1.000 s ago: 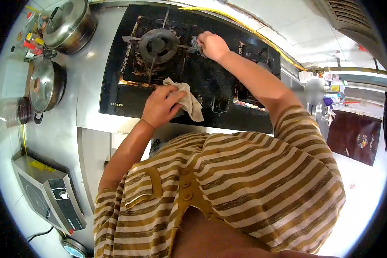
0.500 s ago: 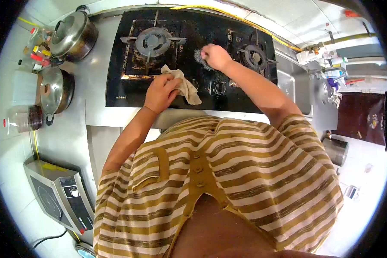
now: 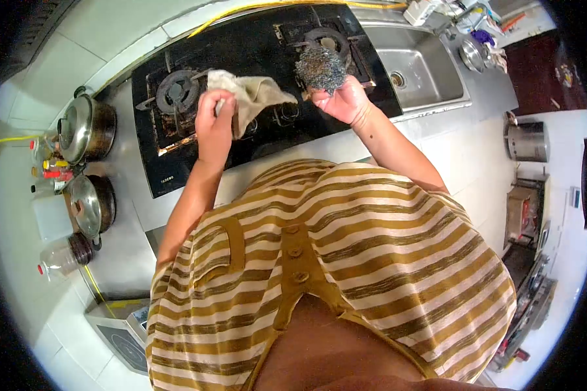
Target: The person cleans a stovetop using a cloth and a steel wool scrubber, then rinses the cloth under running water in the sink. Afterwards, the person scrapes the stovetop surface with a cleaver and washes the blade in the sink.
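Note:
A beige cloth hangs from my left hand, whose fingers pinch it above the left half of the black gas stove. My right hand is turned palm up and grips a grey metal scouring pad, raised over the stove near its right burner. The left burner lies just beyond my left hand. Brown and burnt marks show around both burners. The cloth and the pad are apart from each other.
To the right of the stove is a steel sink. Two lidded pots and a plastic jar stand at the left. An induction cooker is at the lower left. A steel pot stands at the far right.
The view has turned toward the sink. My right hand has lifted the scouring pad off the stove and rolled palm up. My left hand has raised the cloth, which now hangs spread out.

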Demonstrator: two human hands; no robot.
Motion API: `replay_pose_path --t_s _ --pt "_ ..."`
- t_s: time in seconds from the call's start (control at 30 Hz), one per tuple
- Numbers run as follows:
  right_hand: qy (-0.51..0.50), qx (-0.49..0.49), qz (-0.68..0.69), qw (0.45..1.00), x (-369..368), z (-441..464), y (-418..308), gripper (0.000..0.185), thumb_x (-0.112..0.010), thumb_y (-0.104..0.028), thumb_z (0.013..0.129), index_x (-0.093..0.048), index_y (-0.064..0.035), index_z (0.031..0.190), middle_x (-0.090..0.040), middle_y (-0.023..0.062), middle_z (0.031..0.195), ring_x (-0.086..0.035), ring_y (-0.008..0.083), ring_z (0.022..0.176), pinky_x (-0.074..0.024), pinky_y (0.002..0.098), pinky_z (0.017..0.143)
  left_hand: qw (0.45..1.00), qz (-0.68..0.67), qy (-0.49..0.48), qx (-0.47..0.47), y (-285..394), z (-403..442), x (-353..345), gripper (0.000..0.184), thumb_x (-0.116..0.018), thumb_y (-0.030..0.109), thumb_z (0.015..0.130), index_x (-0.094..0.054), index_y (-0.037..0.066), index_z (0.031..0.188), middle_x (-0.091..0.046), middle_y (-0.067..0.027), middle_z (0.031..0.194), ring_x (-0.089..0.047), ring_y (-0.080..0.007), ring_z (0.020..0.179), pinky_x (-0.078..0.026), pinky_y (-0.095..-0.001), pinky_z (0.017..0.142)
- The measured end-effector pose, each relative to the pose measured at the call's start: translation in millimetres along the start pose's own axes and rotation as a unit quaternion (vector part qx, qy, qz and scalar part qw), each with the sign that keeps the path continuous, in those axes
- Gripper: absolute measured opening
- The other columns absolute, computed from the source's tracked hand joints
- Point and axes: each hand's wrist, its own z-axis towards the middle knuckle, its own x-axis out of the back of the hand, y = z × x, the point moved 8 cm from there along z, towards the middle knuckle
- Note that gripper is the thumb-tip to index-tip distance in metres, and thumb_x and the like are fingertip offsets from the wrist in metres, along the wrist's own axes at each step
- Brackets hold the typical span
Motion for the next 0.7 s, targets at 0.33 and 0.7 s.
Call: replay_pose_path --t_s 0.33,0.7 --pt "0.055 0.170 -0.001 0.984 50 -95 -59 0.015 -0.049 -0.013 0.089 -0.056 -0.0031 0.098 -0.053 0.0061 0.083 -0.042 0.0146 0.068 -0.0354 0.0253 0.055 0.989 -0.134 -0.001 0.068 2 65 -45 0.037 -0.050 0.003 0.091 -0.046 0.002 0.128 -0.061 -0.0084 0.105 -0.059 -0.0141 0.089 -0.048 -0.0268 0.080" --pt "0.054 0.257 0.046 0.964 111 -136 -113 0.023 -0.050 -0.019 0.087 -0.052 -0.0013 0.102 -0.042 0.0069 0.077 -0.038 0.0155 0.066 -0.0351 0.0261 0.060 0.983 -0.160 0.027 -0.083 86 138 -31 0.030 -0.048 0.010 0.093 -0.054 -0.001 0.120 -0.059 -0.0112 0.114 -0.055 -0.0181 0.102 -0.041 -0.0300 0.093"
